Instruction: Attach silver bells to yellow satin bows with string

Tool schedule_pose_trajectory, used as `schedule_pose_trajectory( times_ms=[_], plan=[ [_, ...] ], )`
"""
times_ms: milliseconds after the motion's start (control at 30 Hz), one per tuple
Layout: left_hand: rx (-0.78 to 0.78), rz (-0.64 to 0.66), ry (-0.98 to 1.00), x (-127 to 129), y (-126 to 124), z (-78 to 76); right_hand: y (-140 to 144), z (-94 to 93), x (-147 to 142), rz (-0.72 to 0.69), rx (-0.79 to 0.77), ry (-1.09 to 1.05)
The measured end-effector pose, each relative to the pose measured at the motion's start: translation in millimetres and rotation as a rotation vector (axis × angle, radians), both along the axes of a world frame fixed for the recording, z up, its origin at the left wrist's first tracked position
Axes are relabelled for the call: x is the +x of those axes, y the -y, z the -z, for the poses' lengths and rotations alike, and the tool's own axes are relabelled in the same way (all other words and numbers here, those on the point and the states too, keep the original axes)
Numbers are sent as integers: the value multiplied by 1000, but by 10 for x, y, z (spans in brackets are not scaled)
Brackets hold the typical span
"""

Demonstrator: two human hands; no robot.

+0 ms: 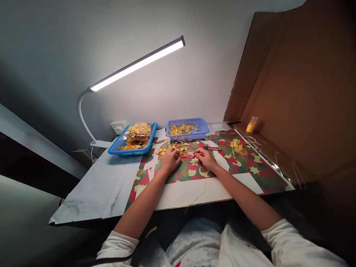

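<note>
My left hand [171,160] rests at the near edge of a loose pile of small yellow ribbon-like pieces [180,147]. Its fingers are curled together, and whatever is between them is hidden. My right hand [205,158] is a short way to the right, with thumb and fingertips pinched. A yellow thread [202,191] runs down from beneath that hand across the white strip to the table's front edge. Just beyond the right hand lies a pair of red-handled thread snips [211,148].
A blue basket [152,139] at the left holds bagged yellow pieces. Another blue basket [206,129] stands at the back. Tangled yellow thread [237,148] lies right, near a yellow spool [251,125]. A lamp [136,66] reaches overhead; cardboard [300,92] walls the right side.
</note>
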State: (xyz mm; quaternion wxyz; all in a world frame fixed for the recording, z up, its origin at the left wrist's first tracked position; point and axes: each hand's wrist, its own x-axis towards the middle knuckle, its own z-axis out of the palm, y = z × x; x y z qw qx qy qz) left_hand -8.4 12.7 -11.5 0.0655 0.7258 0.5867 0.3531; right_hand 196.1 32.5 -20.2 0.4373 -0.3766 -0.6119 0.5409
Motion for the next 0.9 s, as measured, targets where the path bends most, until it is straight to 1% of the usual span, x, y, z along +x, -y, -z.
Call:
schedule_pose_trajectory(
  times_ms=[133,200,333,433,567,633,800,900],
  plan=[
    [45,-66,216,-10,4,-29,-1,44,-1,0,22,34],
    [36,-78,322,-22,-1,-24,18,57,2,-5,33,55],
    [-23,-57,513,-29,-11,13,86,48,4,-10,44,94],
    [-54,-8,622,-6,-8,25,139,16,-4,-24,41,117],
    [-105,98,688,41,15,9,180,-30,-20,-49,52,117],
    [-115,127,699,60,26,-5,191,-48,-26,-59,56,108],
    [-108,115,741,75,54,-41,208,-69,-40,-85,69,77],
    [-185,132,789,71,93,-51,205,-62,-42,-90,76,61]
  ],
)
